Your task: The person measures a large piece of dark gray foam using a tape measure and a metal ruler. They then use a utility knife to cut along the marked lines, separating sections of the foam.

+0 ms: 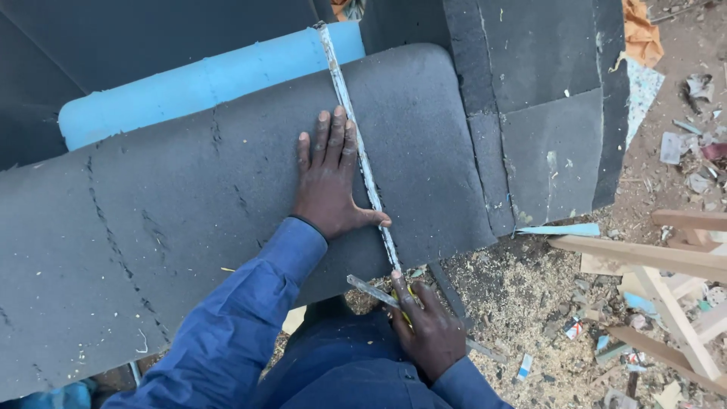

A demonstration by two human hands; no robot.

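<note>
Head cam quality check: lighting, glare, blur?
Head view: soft, even daylight with no hard shadows; no glare, even on the metal straightedge; left hand and grey foam sheet sharp; right hand slightly soft; mild wide-angle bending at the edges.

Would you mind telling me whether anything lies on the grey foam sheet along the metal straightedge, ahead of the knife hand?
Nothing visible does. The right hand is at the near end of the straightedge; the left hand presses the foam sheet just left of it.
</note>
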